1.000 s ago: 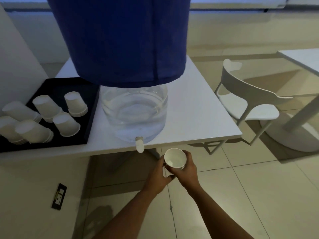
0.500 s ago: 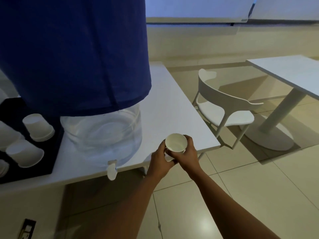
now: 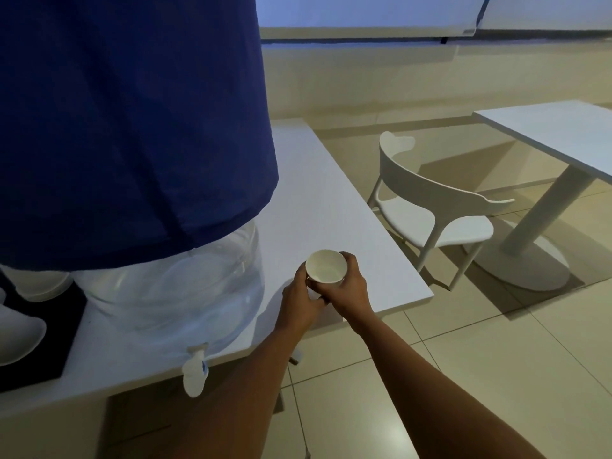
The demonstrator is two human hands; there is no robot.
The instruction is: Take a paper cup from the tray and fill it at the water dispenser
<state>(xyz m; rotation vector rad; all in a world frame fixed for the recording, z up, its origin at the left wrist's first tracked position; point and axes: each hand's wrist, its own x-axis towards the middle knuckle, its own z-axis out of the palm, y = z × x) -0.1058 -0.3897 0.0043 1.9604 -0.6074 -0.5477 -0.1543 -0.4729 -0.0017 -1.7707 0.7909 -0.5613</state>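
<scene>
Both hands hold a white paper cup (image 3: pixel 326 266) upright over the white table (image 3: pixel 334 207), its mouth facing up; I cannot tell whether it holds water. My left hand (image 3: pixel 299 301) wraps its left side and my right hand (image 3: pixel 347 288) its right side. The water dispenser (image 3: pixel 172 293) is a clear jug under a blue cover (image 3: pixel 132 127), standing to the left of the cup. Its white tap (image 3: pixel 194 372) juts over the table's front edge, lower left of the cup and apart from it. The black tray (image 3: pixel 43 359) with upturned paper cups (image 3: pixel 16 339) lies at the far left.
A white chair (image 3: pixel 430 213) stands right of the table. A second white table (image 3: pixel 556 134) on a pedestal base is at the far right. Tiled floor lies below and to the right.
The cup, held in both hands, has risen from below the table edge near the tap to above the table top, right of the dispenser. The view has swung right.
</scene>
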